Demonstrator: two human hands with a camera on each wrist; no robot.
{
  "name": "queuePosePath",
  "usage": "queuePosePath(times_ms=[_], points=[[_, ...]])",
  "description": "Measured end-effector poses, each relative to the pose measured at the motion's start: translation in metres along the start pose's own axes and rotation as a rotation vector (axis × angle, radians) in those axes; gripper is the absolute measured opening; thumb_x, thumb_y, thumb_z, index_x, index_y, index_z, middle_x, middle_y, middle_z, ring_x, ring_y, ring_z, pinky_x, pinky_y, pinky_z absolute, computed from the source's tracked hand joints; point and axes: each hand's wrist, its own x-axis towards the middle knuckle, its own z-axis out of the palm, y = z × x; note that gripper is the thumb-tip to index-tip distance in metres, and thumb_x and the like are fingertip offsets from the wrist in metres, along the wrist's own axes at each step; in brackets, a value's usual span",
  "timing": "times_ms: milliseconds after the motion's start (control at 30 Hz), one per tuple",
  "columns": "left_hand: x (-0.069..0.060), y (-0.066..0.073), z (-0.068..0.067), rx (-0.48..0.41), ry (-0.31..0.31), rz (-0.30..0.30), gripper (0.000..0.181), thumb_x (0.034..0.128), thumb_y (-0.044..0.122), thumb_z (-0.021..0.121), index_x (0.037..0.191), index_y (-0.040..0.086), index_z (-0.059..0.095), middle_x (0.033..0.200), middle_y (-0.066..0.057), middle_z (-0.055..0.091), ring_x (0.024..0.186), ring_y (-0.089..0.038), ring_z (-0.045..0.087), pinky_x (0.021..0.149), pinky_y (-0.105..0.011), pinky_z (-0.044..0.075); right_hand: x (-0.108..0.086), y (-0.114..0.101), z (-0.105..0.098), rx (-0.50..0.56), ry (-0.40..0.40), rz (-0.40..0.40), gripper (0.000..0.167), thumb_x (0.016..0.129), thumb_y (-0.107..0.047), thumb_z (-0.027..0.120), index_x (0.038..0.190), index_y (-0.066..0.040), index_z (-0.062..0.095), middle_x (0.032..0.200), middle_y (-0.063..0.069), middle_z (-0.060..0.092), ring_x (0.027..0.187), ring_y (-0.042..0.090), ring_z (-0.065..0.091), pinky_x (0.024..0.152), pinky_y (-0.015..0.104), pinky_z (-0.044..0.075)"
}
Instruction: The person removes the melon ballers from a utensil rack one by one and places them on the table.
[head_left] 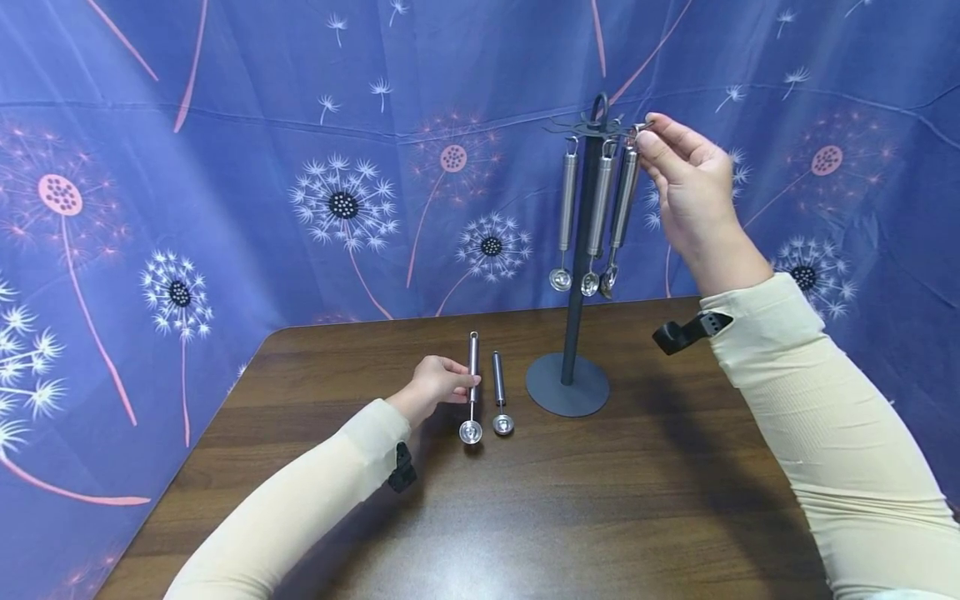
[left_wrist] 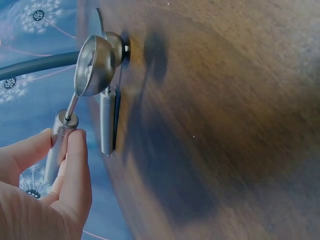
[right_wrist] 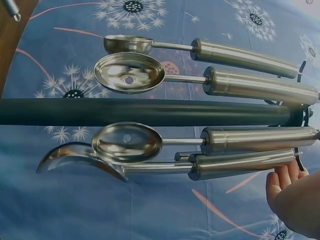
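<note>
My left hand (head_left: 438, 382) pinches the handle of a metal scoop (head_left: 471, 432) raised over the table; in the left wrist view its round bowl (left_wrist: 95, 65) faces away from the fingers (left_wrist: 75, 170). A second, shorter scoop (head_left: 503, 424) lies on the table just right of it. At the dark stand (head_left: 573, 317), my right hand (head_left: 693, 179) pinches the top end of a hanging utensil (head_left: 625, 196) by a hook. Several metal utensils hang there, among them an oval-bowled one (right_wrist: 129, 73) and one with a curved head (right_wrist: 75, 155) nearest my right hand (right_wrist: 295, 197).
The stand's round base (head_left: 567, 385) rests near the back of the brown wooden table (head_left: 480, 517). Behind it hangs a blue curtain (head_left: 262, 208) with dandelion patterns. Shadows of both arms fall on the tabletop.
</note>
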Motion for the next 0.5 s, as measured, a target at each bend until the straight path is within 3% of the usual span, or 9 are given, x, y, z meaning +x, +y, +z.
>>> queuePosePath(times_ms=[200, 500], points=[[0.007, -0.003, -0.001, 0.031, 0.013, -0.033, 0.016, 0.0846, 0.003, 0.073, 0.095, -0.006, 0.064, 0.08, -0.008, 0.065, 0.065, -0.013, 0.065, 0.07, -0.03, 0.064, -0.001, 0.0, 0.002, 0.006, 0.01, -0.017, 0.031, 0.082, 0.005, 0.073, 0.112, 0.004, 0.065, 0.105, 0.011, 0.063, 0.097, 0.016, 0.063, 0.095, 0.024, 0.052], [0.012, -0.01, 0.006, 0.008, 0.024, -0.046, 0.015, 0.084, -0.001, 0.072, 0.094, -0.01, 0.065, 0.071, -0.006, 0.064, 0.06, -0.01, 0.063, 0.07, -0.03, 0.064, -0.002, 0.0, 0.001, -0.02, 0.007, -0.01, 0.036, 0.083, 0.003, 0.072, 0.117, 0.004, 0.062, 0.109, 0.01, 0.061, 0.103, 0.017, 0.061, 0.098, 0.024, 0.05]])
